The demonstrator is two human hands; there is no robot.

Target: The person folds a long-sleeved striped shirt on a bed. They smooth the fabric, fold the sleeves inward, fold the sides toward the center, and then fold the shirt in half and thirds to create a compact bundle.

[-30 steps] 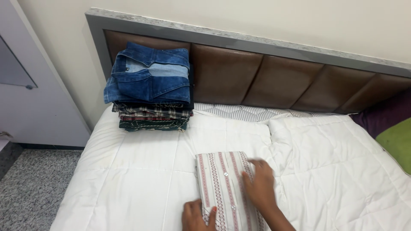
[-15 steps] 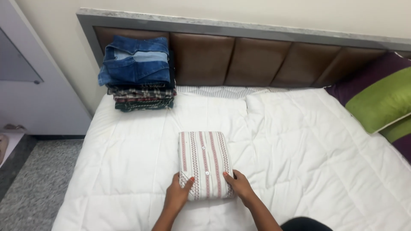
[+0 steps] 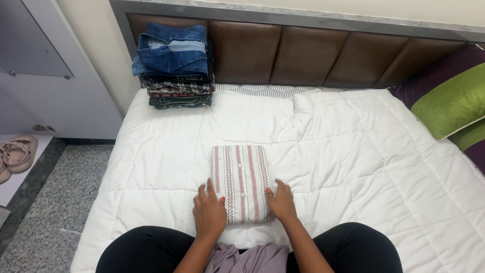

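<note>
A folded striped shirt (image 3: 240, 178), white with red stripes and a button row, lies flat on the white quilt (image 3: 353, 151). My left hand (image 3: 208, 213) rests with spread fingers against the shirt's near left corner. Against its near right corner lies my right hand (image 3: 281, 200), fingers flat on the edge. Neither hand grips it. A stack of folded clothes (image 3: 174, 65), blue denim on top and checked fabrics below, sits at the bed's far left corner by the brown headboard (image 3: 313, 53). A crumpled mauve cloth (image 3: 247, 258) lies between my knees.
Green (image 3: 454, 103) and purple (image 3: 434, 76) pillows lean at the far right. A white cabinet (image 3: 55, 76) stands left of the bed, with sandals (image 3: 17, 154) on a low white step. Grey speckled floor (image 3: 55, 202) runs along the left side.
The view has pulled back and my knees show now. Both hands have slid to the shirt's near corners, the left one further down its side.
</note>
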